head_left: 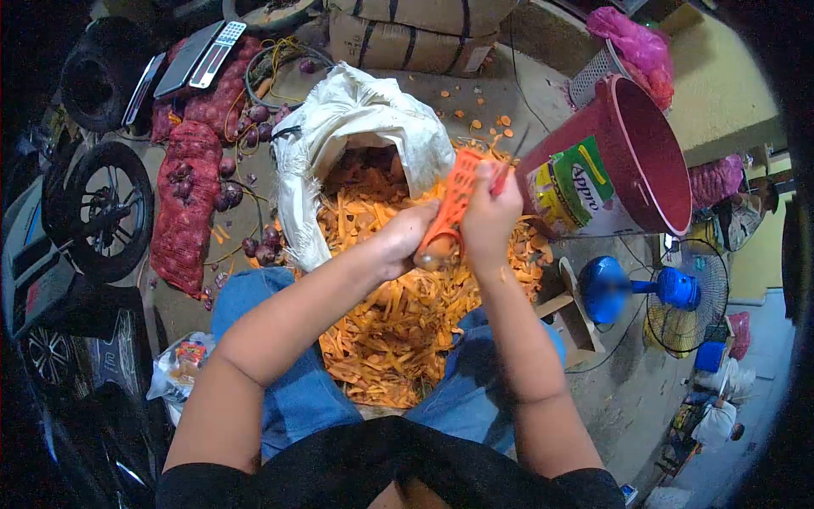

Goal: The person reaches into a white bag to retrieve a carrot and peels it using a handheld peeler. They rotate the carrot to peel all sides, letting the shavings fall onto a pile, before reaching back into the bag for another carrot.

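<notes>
My left hand (405, 239) is closed around the lower part of an orange slotted plastic tool (459, 188), held at a slant over the heap. A rounded brownish end, perhaps a carrot's, shows below it. My right hand (492, 212) is beside it, fingers wrapped round a red-handled knife (500, 178); its thin blade is blurred. Beneath both hands lies a heap of orange peelings (386, 322), apparently carrot, between my knees. Behind the heap, a white woven sack (298, 195) lies with its mouth open towards me, with orange pieces inside.
At the right stands a tilted red bucket (640, 144), with a blue fan (678, 288) nearer me. Red net sacks of onions (182, 212) and a scale (191, 64) are at the left, near a motorcycle wheel (110, 212). A person (716, 424) is in the far right background.
</notes>
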`<state>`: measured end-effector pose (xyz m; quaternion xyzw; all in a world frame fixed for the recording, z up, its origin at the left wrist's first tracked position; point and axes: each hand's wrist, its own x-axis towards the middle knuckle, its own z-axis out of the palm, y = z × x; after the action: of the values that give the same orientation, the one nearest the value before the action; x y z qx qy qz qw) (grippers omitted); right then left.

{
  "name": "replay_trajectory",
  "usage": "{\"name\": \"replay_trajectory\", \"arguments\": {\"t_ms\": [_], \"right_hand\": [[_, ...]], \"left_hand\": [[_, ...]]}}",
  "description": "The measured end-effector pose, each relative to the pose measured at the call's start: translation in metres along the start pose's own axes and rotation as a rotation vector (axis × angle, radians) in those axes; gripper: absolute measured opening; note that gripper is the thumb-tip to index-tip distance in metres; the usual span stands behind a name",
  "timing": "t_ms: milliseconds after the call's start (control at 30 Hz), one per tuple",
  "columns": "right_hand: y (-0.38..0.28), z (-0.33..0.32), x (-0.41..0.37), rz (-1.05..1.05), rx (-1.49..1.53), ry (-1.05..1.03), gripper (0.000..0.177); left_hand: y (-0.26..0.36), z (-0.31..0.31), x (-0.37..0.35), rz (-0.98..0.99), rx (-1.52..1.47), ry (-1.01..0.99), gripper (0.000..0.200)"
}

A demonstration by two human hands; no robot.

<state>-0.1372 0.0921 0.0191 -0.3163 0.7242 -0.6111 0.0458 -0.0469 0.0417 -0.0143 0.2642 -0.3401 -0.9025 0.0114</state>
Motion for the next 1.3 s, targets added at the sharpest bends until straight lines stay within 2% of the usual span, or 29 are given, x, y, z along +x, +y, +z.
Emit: {"name": "replay_trajectory", "arguments": {"t_ms": [33, 100, 133, 167, 200, 267, 300, 433, 533, 567, 633, 667, 733, 767, 833, 933, 1000, 1033, 1100, 1167, 1200, 1267, 1300], "right_hand": [[0.013, -0.004, 0.013, -0.052, -0.043, 0.08, 0.022], [0.052, -0.024, 0.052, -0.115, -0.218, 0.318, 0.024], [0.061, -0.037, 0.064, -0.015, -0.295, 0.351, 0.024], [0.055, -0.043, 0.066, 0.105, -0.183, 0.355, 0.023], [0.048, -0.043, 0.065, 0.107, -0.182, 0.354, 0.023], [0.037, -0.038, 0.06, 0.258, 0.099, 0.34, 0.02], [0.035, -0.032, 0.052, 0.058, 0.074, 0.245, 0.017], [-0.005, -0.001, -0.003, -0.075, 0.085, -0.069, 0.019], [0.007, 0.0, 0.003, 0.039, 0.009, -0.027, 0.021], [0.021, -0.005, 0.015, -0.039, -0.077, 0.058, 0.023], [0.075, -0.023, 0.059, -0.152, -0.034, 0.275, 0.024], [0.057, -0.033, 0.064, 0.168, -0.041, 0.355, 0.023], [0.043, -0.044, 0.066, 0.304, -0.009, 0.367, 0.02], [0.036, -0.042, 0.062, 0.301, -0.008, 0.366, 0.02], [0.019, -0.026, 0.042, 0.031, 0.284, 0.16, 0.017], [-0.001, -0.005, 0.005, 0.0, 0.142, 0.076, 0.016], [-0.003, -0.002, -0.005, -0.189, -0.111, -0.044, 0.016], [-0.002, -0.003, -0.003, -0.188, -0.112, -0.046, 0.016], [0.006, -0.01, 0.014, -0.21, -0.201, 0.084, 0.019], [0.044, -0.021, 0.049, -0.095, 0.127, 0.242, 0.021], [0.042, -0.03, 0.053, -0.093, 0.126, 0.245, 0.021], [0.031, -0.04, 0.059, 0.197, -0.069, 0.327, 0.022], [0.035, -0.036, 0.058, 0.178, 0.031, 0.342, 0.021]], "left_hand": [[0.002, 0.006, -0.004, -0.011, 0.119, -0.021, 0.033], [0.002, 0.02, -0.016, -0.045, 0.135, -0.022, 0.033], [0.003, 0.024, -0.022, -0.081, 0.151, -0.019, 0.033], [0.006, 0.025, -0.024, -0.091, 0.138, -0.054, 0.033], [0.008, 0.022, -0.023, -0.092, 0.137, -0.052, 0.033], [0.01, 0.012, -0.013, -0.124, -0.066, 0.01, 0.034], [0.007, 0.004, -0.004, -0.058, -0.159, 0.031, 0.035], [0.0, -0.007, 0.009, -0.02, -0.277, -0.012, 0.035], [0.003, 0.008, -0.004, 0.018, -0.195, 0.066, 0.035], [0.004, 0.008, -0.008, -0.051, -0.032, 0.039, 0.035], [0.009, 0.018, -0.02, -0.155, 0.266, 0.011, 0.036], [0.008, 0.017, -0.019, -0.157, 0.268, 0.01, 0.036], [0.006, 0.013, -0.017, -0.177, 0.103, -0.073, 0.036], [0.008, 0.011, -0.015, -0.178, 0.041, -0.024, 0.036], [0.007, 0.002, -0.002, -0.141, -0.065, -0.043, 0.036], [0.008, 0.006, 0.002, -0.077, -0.226, 0.004, 0.036], [0.005, 0.007, 0.002, 0.035, -0.14, 0.063, 0.035], [0.004, 0.007, 0.0, 0.035, -0.142, 0.064, 0.035], [0.006, 0.012, -0.005, 0.023, 0.059, 0.003, 0.036], [0.007, 0.022, -0.016, -0.008, 0.147, -0.006, 0.036], [0.007, 0.025, -0.02, -0.039, 0.238, -0.013, 0.036], [0.008, 0.021, -0.016, -0.038, 0.168, -0.032, 0.035], [0.011, 0.019, -0.014, -0.056, 0.016, 0.004, 0.035]]}}
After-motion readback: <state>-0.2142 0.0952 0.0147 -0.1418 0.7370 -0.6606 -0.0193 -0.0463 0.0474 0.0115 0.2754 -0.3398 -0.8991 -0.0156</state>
